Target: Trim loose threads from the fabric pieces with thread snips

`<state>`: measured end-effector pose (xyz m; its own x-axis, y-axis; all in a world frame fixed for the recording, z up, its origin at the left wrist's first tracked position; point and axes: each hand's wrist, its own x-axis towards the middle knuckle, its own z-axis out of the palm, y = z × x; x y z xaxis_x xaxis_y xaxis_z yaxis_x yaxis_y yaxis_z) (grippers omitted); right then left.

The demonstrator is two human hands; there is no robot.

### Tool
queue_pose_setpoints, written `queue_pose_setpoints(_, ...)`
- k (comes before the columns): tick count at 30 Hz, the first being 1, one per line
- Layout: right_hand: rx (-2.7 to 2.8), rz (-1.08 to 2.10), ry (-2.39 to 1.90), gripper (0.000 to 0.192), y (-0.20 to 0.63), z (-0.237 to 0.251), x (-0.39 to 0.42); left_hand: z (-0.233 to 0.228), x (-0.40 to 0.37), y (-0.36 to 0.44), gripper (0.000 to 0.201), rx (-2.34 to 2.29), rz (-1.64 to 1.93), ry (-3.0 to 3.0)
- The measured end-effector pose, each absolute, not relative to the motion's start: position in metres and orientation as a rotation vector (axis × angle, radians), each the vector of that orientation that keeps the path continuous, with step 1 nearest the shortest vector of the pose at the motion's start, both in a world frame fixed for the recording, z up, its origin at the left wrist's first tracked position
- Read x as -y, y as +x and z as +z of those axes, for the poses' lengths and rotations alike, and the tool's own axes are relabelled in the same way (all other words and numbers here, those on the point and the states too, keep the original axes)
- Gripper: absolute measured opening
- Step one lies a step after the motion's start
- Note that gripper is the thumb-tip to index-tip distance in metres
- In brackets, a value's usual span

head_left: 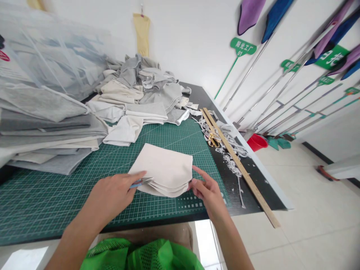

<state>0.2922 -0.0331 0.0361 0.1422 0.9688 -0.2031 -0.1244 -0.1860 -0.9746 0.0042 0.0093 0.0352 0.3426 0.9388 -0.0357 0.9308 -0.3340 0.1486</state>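
A folded stack of cream fabric (165,167) lies on the green cutting mat (174,138) in front of me, its lower layers slightly fanned. My left hand (116,189) is closed around small thread snips (143,181) with a blue handle. Their metal blades rest over the lower left edge of the fabric. At the fabric's right edge, my right hand (205,189) pinches the layers between thumb and fingers; some fingertips are hidden beneath the cloth.
Grey and cream fabric pieces (152,90) are heaped at the back, with a folded grey stack (47,131) at left. Gold-handled scissors (213,140), a long wooden ruler (239,165) and thread scraps (232,163) lie along the right. Mops (250,78) hang on the wall beyond the table.
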Motion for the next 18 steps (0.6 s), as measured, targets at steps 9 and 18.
queue_pose_setpoints(9, 1.063, 1.034, -1.528, 0.037, 0.302, 0.017, 0.062, 0.025, -0.001, -0.011, 0.05, -1.695, 0.165, 2.394)
queue_pose_setpoints(18, 1.18, 0.751, -1.687, 0.028, 0.29, 0.013, 0.083, 0.023, 0.023, -0.04, 0.041, -1.425, 0.529, 2.155)
